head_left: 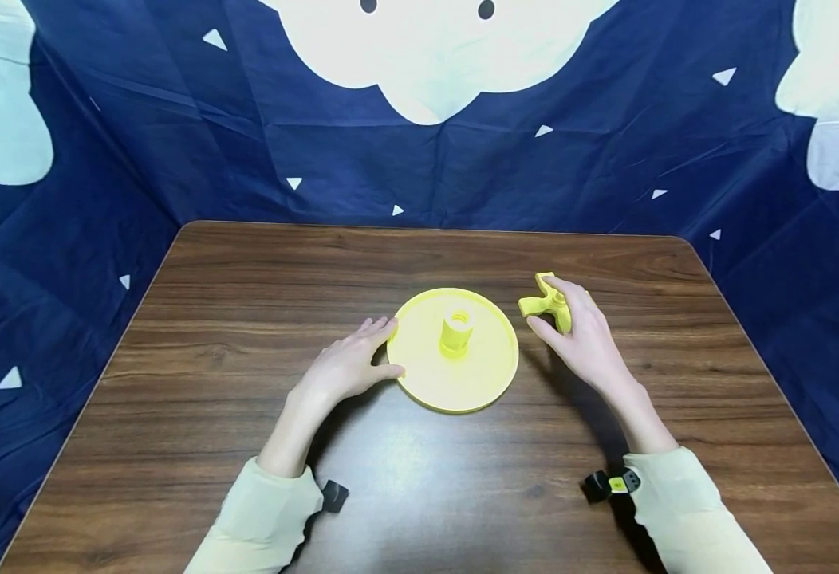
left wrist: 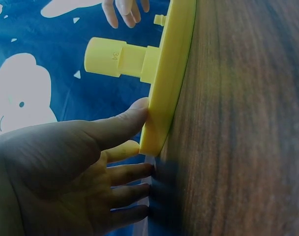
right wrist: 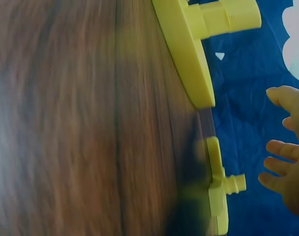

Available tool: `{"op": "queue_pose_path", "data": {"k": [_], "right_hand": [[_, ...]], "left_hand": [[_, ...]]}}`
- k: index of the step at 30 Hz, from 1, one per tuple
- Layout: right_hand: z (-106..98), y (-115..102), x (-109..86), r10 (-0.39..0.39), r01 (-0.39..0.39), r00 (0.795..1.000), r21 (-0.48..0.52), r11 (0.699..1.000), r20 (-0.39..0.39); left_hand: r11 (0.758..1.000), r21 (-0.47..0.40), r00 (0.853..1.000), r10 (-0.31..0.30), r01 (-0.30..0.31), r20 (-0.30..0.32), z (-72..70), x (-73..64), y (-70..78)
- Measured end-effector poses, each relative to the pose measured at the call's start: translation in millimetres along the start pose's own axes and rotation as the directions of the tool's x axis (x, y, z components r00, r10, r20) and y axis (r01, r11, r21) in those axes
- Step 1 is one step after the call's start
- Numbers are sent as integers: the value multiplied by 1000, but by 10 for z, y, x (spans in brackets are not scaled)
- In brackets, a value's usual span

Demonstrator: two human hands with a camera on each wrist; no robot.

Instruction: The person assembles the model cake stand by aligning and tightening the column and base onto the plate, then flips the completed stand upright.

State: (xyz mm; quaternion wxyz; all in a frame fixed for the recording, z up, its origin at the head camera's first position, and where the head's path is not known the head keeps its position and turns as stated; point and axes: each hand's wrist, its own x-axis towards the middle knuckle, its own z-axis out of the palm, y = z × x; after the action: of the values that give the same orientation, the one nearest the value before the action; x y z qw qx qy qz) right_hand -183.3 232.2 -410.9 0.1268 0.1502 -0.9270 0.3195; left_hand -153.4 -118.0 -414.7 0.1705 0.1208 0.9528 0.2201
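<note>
In the head view a round yellow disc (head_left: 427,375) with a raised rim lies on the table, and a hollow post (head_left: 457,333) stands up from its middle. My left hand (head_left: 344,363) rests at the disc's left edge, thumb and fingers touching the rim; in the left wrist view its fingers are fairly straight. To the right of the disc is a yellow three-armed knob (head_left: 533,306), lying flat with its short ridged stub (right wrist: 234,184) upward. Over it hovers my right hand (head_left: 583,335), fingers spread; the right wrist view shows a gap between fingers and stub.
The brown wood-grain table (head_left: 247,271) has rounded far corners. Behind and beside it hangs a dark blue cloth (head_left: 362,159) with white cloud shapes and small triangles. A small black device is at each sleeve cuff.
</note>
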Motion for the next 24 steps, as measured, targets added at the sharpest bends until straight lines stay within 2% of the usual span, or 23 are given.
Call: {"op": "queue_pose_path", "data": {"k": [5,12,17,24], "right_hand": [[-57,136,14,41,-41,999,-27,999,26],[-117,300,72,65,-59,993,-69,996,96],[-158,419,95,112,-95,981,-112,989,156],[-188,579,94,132,-101,965,-140,985,228]], "left_hand": [[1000,-2,1000,10,-10,-1,5,2,3],[999,-11,999,38,-39,-23,-5,0,-6],[1000,-3,1000,14,-14,-9,-15,7,-7],[1000,1,1000,20,-20,-11,-7,10,-13]]}}
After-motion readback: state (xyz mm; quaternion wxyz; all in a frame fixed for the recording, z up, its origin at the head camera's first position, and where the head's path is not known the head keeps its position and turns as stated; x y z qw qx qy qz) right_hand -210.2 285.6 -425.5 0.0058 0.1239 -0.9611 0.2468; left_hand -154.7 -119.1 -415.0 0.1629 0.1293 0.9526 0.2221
